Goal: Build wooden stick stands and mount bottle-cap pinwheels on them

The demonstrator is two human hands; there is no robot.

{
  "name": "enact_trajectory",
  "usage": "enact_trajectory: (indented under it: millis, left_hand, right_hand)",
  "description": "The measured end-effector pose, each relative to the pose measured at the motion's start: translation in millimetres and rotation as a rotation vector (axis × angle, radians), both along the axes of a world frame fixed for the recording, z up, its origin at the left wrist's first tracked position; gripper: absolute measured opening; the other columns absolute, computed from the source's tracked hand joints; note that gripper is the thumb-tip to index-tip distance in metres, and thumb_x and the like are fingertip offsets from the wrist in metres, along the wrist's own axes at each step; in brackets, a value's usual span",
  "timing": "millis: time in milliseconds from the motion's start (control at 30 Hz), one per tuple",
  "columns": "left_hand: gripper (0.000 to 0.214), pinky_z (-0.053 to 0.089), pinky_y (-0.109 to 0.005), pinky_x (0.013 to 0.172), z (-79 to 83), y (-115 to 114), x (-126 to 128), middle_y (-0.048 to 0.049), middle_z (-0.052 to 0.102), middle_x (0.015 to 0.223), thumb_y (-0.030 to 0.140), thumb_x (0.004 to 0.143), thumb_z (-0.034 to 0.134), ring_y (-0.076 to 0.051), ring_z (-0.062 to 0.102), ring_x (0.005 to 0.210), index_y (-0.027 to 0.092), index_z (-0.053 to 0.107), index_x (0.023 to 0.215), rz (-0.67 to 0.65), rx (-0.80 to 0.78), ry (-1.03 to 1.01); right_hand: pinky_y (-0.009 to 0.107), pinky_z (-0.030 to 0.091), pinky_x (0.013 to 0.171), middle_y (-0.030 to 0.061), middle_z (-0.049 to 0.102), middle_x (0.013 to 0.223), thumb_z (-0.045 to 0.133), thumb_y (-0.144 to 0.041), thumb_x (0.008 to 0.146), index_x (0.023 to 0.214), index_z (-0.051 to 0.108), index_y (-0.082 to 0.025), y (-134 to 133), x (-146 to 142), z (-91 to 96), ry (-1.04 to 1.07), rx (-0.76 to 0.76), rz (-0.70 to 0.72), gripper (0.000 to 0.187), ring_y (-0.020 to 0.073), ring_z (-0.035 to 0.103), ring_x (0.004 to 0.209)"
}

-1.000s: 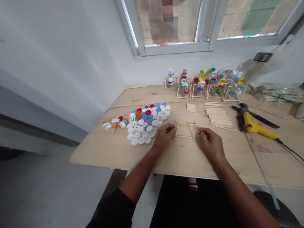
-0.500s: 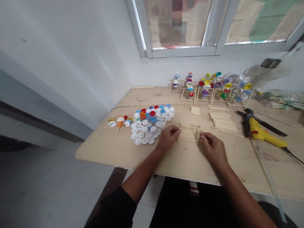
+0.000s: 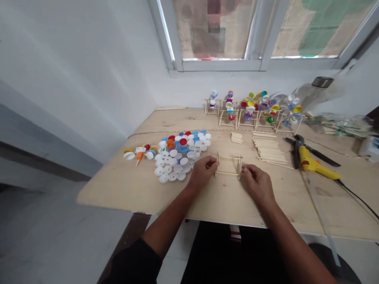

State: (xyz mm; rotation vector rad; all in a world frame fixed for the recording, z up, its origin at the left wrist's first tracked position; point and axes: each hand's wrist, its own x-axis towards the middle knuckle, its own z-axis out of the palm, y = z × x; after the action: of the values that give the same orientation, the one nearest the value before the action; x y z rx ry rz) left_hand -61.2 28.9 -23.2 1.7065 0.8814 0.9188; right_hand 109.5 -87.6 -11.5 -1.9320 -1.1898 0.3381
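A small box-shaped frame of thin wooden sticks (image 3: 228, 173) stands on the wooden table in front of me. My left hand (image 3: 203, 172) pinches its left side between thumb and fingers. At the opposite side, the curled fingers of my right hand (image 3: 258, 182) close on the frame's right end; their exact contact is hard to make out. Left of my left hand lies a spread of plastic bottle caps (image 3: 177, 161), mostly white with some blue, red and orange. Beyond the frame are a short bundle of cut sticks (image 3: 236, 137) and a pile of longer sticks (image 3: 270, 148).
A yellow glue gun (image 3: 318, 166) with a cord and black-handled pliers (image 3: 321, 154) lie at right. Several cap wheels on stick stands (image 3: 248, 114) line the back. A cap wheel (image 3: 139, 154) lies at left. A clear bottle (image 3: 310, 96) and bagged sticks (image 3: 340, 125) sit back right.
The whole view has shifted slightly, so everything appears a little further left. Both hands stay at the two ends of the stick frame.
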Motion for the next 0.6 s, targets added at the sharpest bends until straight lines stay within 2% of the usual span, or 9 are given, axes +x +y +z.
enact_trajectory:
  millis: [600]
  left_hand:
    - [0.019, 0.037, -0.020, 0.048, 1.7, -1.2, -0.1, 0.0042, 0.052, 0.056, 0.033, 0.076, 0.060, -0.009, 0.049, 0.049, 0.016, 0.059, 0.068, -0.002, -0.013, 0.003]
  right_hand:
    - [0.030, 0.048, 0.070, 0.0030, 0.074, 0.082, 0.047, -0.034, 0.081, 0.090, 0.070, -0.021, -0.8, 3.4, -2.0, 0.037, 0.024, -0.028, 0.028, 0.0201, 0.067, 0.074]
